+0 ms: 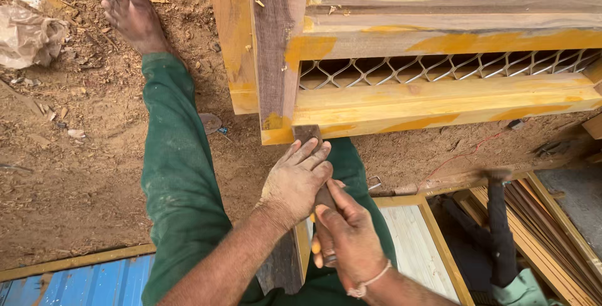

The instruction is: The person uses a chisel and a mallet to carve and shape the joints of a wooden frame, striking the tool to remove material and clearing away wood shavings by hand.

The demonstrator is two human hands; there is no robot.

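Note:
A wooden window frame [439,102] smeared with yellow filler lies in front of me, with a diamond metal mesh [439,66] in its opening. A flat dark scraper blade [307,133] touches the frame's lower left corner. My left hand [295,184] presses down on the blade with its fingers stretched forward. Just behind it, my right hand [348,240] is closed around the tool's handle, with a thread band on the wrist. Both hands are dusty and hide most of the tool.
My leg in green trousers [179,174] stretches over sawdust-covered ground to a bare foot [132,11]. Crumpled paper [28,36] lies top left, a blue corrugated sheet [81,284] bottom left. Stacked wooden frames [433,237] sit bottom right.

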